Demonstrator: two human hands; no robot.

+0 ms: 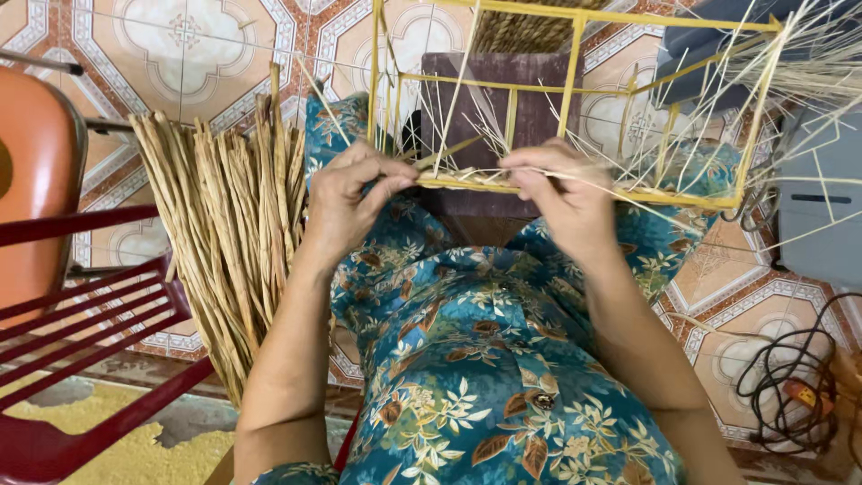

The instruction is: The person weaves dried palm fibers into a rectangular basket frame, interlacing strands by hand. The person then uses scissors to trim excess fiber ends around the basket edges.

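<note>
A yellow wire frame [575, 90] rests across my lap, with pale straw strands [628, 153] woven and sticking out along its near bar. My left hand [346, 202] pinches a strand at the left part of that near bar. My right hand [561, 193] grips strands on the same bar, near its middle. Both hands touch the frame. My lap is covered by blue floral cloth [485, 359].
A thick bundle of dried straw-coloured reeds [224, 233] leans at my left. A red slatted chair [81, 323] stands at the far left. A dark wooden block [503, 99] sits under the frame. Tangled black cable [790, 377] lies on the tiled floor at right.
</note>
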